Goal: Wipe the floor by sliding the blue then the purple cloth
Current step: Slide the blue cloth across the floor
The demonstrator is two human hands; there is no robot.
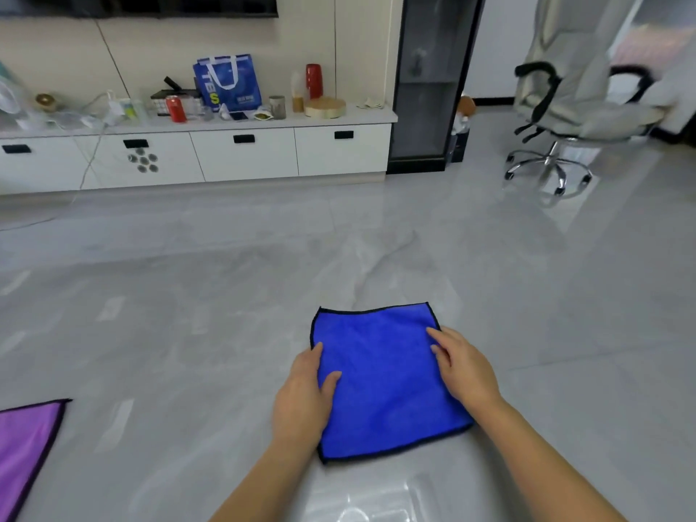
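Note:
A blue cloth (384,382) with a dark hem lies flat on the grey tiled floor (188,314), low in the middle of the view. My left hand (303,395) lies on the cloth's left edge, thumb on the fabric. My right hand (465,369) presses flat on its right edge, fingers pointing away from me. Neither hand curls around the cloth. A purple cloth (24,446) lies spread on the floor at the bottom left, partly cut off by the frame.
A low white cabinet (244,154) with drawers runs along the far wall, its top crowded with a blue bag (228,82), cans and jars. A dark glass cabinet (429,88) stands to its right. A grey office chair (576,99) on wheels stands at the far right.

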